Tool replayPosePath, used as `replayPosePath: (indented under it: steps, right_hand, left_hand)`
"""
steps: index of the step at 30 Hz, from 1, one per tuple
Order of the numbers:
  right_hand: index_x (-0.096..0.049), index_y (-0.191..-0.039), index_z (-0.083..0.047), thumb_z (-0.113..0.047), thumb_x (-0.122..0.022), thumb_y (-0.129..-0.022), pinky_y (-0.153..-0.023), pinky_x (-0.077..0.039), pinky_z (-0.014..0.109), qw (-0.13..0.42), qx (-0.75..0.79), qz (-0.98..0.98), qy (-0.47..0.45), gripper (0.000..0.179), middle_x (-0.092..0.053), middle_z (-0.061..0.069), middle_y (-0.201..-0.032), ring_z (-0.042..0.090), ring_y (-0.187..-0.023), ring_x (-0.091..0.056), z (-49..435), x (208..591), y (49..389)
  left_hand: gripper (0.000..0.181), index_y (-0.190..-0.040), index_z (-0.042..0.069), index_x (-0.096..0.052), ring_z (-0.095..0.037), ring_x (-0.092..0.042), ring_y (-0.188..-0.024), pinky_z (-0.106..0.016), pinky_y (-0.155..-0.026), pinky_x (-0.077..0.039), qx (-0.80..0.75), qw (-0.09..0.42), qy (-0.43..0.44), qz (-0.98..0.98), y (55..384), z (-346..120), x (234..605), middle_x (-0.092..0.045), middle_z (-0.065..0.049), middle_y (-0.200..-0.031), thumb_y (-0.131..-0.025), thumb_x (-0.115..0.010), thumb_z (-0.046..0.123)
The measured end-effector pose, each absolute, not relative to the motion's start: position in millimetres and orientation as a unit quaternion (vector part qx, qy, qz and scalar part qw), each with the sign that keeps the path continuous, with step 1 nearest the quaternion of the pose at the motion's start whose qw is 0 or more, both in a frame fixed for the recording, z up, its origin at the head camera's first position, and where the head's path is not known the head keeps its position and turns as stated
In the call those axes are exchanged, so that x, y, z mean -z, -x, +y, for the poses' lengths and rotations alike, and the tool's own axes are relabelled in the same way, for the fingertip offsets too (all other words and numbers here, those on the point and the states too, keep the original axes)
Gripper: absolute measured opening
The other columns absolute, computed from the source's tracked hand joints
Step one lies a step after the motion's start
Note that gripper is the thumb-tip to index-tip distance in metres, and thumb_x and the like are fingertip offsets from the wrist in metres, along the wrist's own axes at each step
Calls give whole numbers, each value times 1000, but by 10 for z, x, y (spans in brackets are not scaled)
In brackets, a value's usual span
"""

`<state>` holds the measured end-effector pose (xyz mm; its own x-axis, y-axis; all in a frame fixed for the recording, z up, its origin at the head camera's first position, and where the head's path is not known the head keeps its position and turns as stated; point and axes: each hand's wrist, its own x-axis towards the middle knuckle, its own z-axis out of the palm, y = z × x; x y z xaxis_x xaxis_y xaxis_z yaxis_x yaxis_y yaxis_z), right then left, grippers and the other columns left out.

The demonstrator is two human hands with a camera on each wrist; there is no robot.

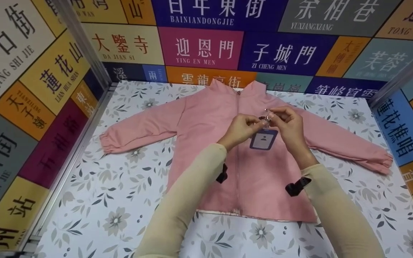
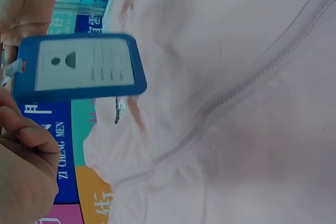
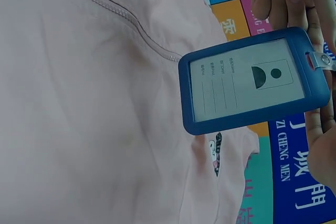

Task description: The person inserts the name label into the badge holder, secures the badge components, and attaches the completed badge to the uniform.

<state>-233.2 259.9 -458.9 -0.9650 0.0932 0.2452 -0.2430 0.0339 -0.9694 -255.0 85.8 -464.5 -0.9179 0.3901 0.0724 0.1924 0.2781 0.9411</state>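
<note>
A blue-framed ID badge (image 1: 264,139) with a white card hangs from a clear strap (image 3: 324,60) above a pink zip-up jacket (image 1: 206,161). My left hand (image 1: 241,129) pinches the top of the strap between thumb and fingers. Against it, my right hand (image 1: 288,125) pinches the small metal clip (image 1: 267,116) at the strap's upper end. The left wrist view has the badge (image 2: 84,66) lying sideways across the picture, with the clip mostly out of frame. In the right wrist view, the card's printed portrait and lines on the badge (image 3: 247,82) face the camera.
The jacket lies face up, sleeves spread, on a white floral-patterned tabletop (image 1: 109,186). Panels with colourful street-name signs (image 1: 203,48) stand at the back and both sides. A small dark printed patch (image 3: 216,153) shows on the jacket's chest.
</note>
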Motion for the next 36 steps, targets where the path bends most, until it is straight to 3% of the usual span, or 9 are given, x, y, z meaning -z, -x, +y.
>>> replayPosePath:
  steps: [6, 11, 17, 26, 36]
  right_hand:
    - [-62, -115, 11, -9, -69, -91, -67, -59, 23, 121, -709, -694, -35, 32, -74, -1, -89, 9, -71, -68, 2674, 4604, 2410]
    - [-62, -115, 11, -7, -67, -92, -66, -58, 22, 109, -708, -698, -15, 29, -74, -1, -87, 9, -69, -67, 2753, 4632, 2489]
    - [-60, -115, 15, -2, -65, -93, -65, -59, 24, 87, -698, -711, -1, 29, -72, 1, -83, 12, -66, -68, 2783, 4635, 2546]
    - [-57, -119, 17, 0, -61, -95, -66, -58, 23, 64, -676, -732, 46, 30, -69, 1, -83, 9, -67, -66, 2801, 4689, 2597]
    - [-61, -115, 15, 5, -60, -93, -67, -58, 22, 76, -652, -750, 85, 24, -68, 15, -91, 10, -71, -65, 2808, 4796, 2667]
  left_hand:
    - [23, -100, 16, -77, -8, -60, -71, -19, -66, -51, -514, 49, -196, 834, 2751, 911, 4576, -71, -1, -84, -99, -60, 31]
    - [21, -104, 17, -77, -4, -62, -79, -17, -74, -52, -470, 33, -180, 863, 2901, 997, 4545, -73, 6, -92, -99, -61, 29]
    - [19, -108, 15, -76, -7, -65, -89, -20, -84, -54, -417, 10, -188, 889, 2987, 1082, 4641, -75, 4, -102, -98, -62, 23]
    - [26, -123, 18, -69, -10, -62, -115, -25, -105, -48, -354, 32, -178, 918, 3025, 1234, 4861, -69, 3, -123, -99, -61, 20]
    - [34, -132, 21, -63, -17, -54, -133, -31, -113, -42, -319, 14, -167, 933, 3067, 1316, 5162, -58, -1, -143, -101, -51, 15]
